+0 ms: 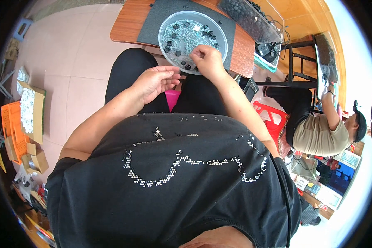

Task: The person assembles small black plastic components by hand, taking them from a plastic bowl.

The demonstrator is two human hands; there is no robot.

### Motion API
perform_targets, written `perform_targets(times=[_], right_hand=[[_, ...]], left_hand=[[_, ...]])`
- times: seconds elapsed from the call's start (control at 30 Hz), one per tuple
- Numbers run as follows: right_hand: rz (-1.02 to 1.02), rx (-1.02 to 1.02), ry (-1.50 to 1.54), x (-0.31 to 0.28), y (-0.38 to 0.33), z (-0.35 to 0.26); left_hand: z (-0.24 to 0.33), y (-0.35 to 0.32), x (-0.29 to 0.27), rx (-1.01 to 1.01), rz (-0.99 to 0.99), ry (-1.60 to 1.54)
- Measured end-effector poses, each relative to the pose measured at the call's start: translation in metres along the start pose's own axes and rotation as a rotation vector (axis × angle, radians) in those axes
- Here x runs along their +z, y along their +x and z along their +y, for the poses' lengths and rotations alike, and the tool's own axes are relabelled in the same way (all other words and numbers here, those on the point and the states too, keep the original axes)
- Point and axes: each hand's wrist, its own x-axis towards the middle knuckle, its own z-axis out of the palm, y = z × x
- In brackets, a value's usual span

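A round clear plastic tub (161,20) holds a heap of thin silvery screws (190,33) with several round black knobs (178,53) scattered among them. Over the tub's near right side is my right hand (208,61), its fingers curled and pinched together; whatever they hold, if anything, is hidden. My left hand (158,82) is just outside the near left rim, above my lap. Its palm is turned inward and its fingers are loosely stretched out, with no held thing visible.
The tub stands on a dark mat (151,29) on a wooden table (126,20). Behind it to the right is a clear bin (246,20) of black parts. A person (322,132) sits at the right near a red stool (273,118). Boxes and an orange crate (12,130) are at the left.
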Motion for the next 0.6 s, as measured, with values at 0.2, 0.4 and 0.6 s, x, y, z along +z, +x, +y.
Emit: perform_targets(times=[0.2, 0.4, 0.6], right_hand=[[-0.063, -0.252, -0.117, 0.023, 0.012, -0.013], [-0.121, -0.263, -0.181, 0.032, 0.019, -0.001], [-0.199, 0.143, 0.457, 0.014, 0.008, -0.002]], left_hand=[[-0.001, 0.001, -0.001, -0.012, 0.045, 0.023], [0.000, 0.002, -0.004, -0.004, 0.049, 0.024], [0.007, 0.003, -0.001, 0.034, 0.048, 0.027]])
